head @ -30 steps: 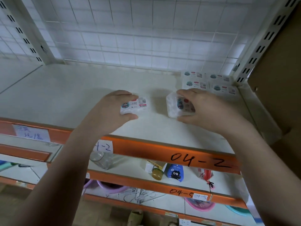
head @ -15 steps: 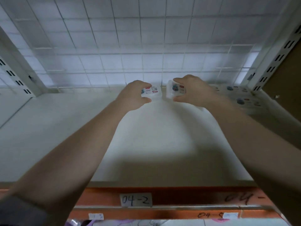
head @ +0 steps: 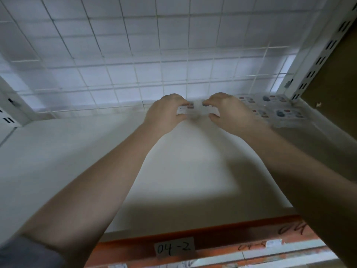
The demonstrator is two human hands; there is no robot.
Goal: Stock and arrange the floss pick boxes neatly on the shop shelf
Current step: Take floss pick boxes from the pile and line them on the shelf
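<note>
I see white shelf [head: 183,171], wire-grid back | stocked floss boxes [head: 278,111] flat in far right corner | left hand [head: 164,113] grips left box [head: 183,110] | right hand [head: 229,113] grips right box [head: 212,111], both at shelf rear, blurred

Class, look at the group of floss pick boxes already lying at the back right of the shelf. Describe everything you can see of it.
The stocked floss pick boxes lie flat in neat rows in the back right corner of the white shelf, beside the slotted upright and near the wire grid. Their pale tops carry blue and red printed labels, blurred here. The right hand hides their left edge; contact cannot be told.
</note>
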